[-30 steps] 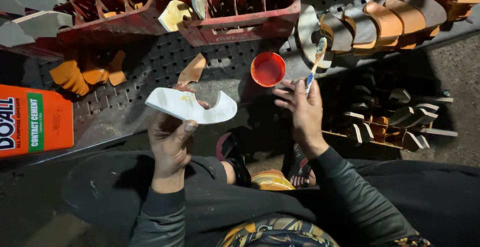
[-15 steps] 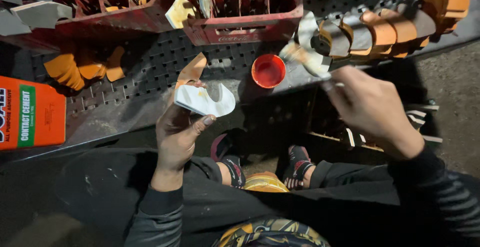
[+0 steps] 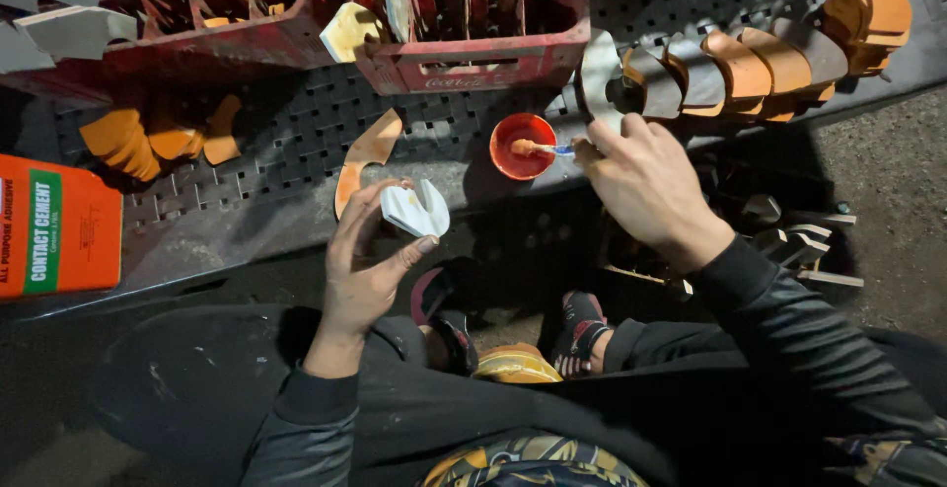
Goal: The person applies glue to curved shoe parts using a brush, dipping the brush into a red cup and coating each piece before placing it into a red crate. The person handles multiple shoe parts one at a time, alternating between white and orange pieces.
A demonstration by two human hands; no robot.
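Left hand (image 3: 367, 265) clasps a white shoe piece (image 3: 416, 210) in its grip; right hand (image 3: 641, 183) pinches what looks like a brush (image 3: 541, 149), dipping into a small red bowl (image 3: 523, 145) on the counter (image 3: 296, 142).

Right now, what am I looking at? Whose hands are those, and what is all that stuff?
There is no machine here. A person wears a camera on the head, so the picture looks down at that person's own two hands and knees.

The left hand holds a small white curved piece. The right hand holds a brush with its tip dipped in a little red cup of orange paste.

In front lies a dark mat with holes. On it stand red crates with cut pieces inside, some loose orange pieces, and a row of curved orange and grey pieces. An orange can stands at the left edge.
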